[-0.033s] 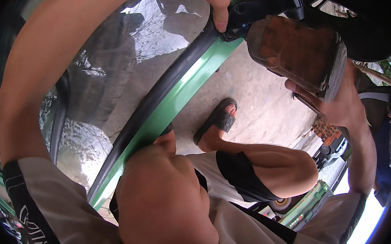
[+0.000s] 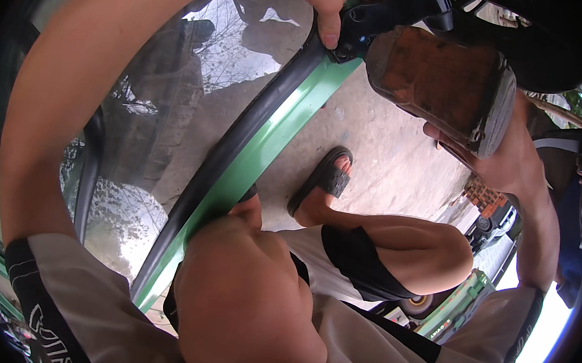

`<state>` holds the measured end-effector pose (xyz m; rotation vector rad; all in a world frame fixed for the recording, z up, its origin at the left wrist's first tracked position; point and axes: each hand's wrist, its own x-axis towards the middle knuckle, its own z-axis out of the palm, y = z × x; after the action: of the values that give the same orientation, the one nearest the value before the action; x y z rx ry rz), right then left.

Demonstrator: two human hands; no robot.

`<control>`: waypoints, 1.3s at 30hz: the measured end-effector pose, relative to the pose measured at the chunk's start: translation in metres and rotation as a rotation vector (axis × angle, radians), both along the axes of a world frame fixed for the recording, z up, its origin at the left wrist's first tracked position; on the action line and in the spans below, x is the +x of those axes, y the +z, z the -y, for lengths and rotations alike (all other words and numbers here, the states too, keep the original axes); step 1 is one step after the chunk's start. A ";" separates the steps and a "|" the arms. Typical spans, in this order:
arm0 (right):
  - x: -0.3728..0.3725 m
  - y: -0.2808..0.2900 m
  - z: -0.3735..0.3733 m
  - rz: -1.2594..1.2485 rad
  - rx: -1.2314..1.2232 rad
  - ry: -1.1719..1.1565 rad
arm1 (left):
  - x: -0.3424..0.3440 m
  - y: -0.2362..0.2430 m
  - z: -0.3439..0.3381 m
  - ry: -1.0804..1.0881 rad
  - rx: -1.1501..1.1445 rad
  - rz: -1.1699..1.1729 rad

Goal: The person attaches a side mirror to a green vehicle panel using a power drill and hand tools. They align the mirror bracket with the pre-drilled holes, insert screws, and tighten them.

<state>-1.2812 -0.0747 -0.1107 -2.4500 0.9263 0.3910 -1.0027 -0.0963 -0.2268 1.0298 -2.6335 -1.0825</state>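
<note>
At the top of the head view, my left hand [image 2: 324, 2] is closed on a black bracket [image 2: 390, 13], its thumb pressing near the bracket's lower end. There the bracket meets a green metal frame [image 2: 260, 142] edged with a black rubber seal [image 2: 219, 153]. My right hand [image 2: 501, 166] grips a blocky, worn reddish-brown thing with grey edges [image 2: 440, 80] from beneath. Its kind I cannot make out. The block's far end is close beside the bracket, and whether they touch cannot be told. Most of my left fingers lie beyond the picture's edge or behind the bracket.
Left of the frame is a large glass pane [image 2: 177, 72] reflecting branches and sky. My bent knees and a sandalled foot [image 2: 325, 177] are below, over a concrete floor [image 2: 380, 154]. A green vehicle [image 2: 461, 308] and stacked bricks [image 2: 484, 197] appear at the right.
The brown block in my right hand has tipped and dropped very slightly. My left hand keeps its place on the bracket.
</note>
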 end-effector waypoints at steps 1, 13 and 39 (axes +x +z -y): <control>-0.001 0.008 0.000 -0.014 0.007 -0.057 | -0.003 0.000 0.002 -0.020 -0.022 -0.012; 0.062 0.022 0.000 -0.241 0.068 0.073 | 0.002 -0.003 -0.004 -0.012 -0.094 0.040; 0.022 -0.005 -0.001 -0.024 0.159 0.061 | 0.002 -0.013 0.000 -0.067 0.022 0.006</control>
<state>-1.2588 -0.0742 -0.1161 -2.3366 0.7995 0.4968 -1.0007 -0.0964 -0.2398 0.9570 -2.6847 -1.1259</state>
